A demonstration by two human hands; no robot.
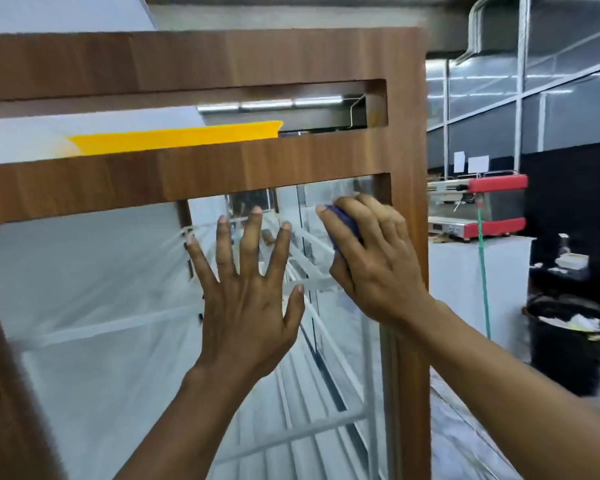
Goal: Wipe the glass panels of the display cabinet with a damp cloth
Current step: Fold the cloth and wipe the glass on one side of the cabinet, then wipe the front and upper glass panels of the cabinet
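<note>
Currently right grip (371,261) clenches a blue cloth (343,227) against the glass panel (329,202), upper right corner, next to the wooden cabinet frame (407,133); left grip (248,292) is released, fingers spread flat on the glass just beside it.

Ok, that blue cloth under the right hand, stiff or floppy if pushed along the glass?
Probably soft and floppy: the blue cloth is wadded under the right hand, bulging out on one side. It likely glides on the smooth glass panel, so it may slip out unless pressed.
</note>
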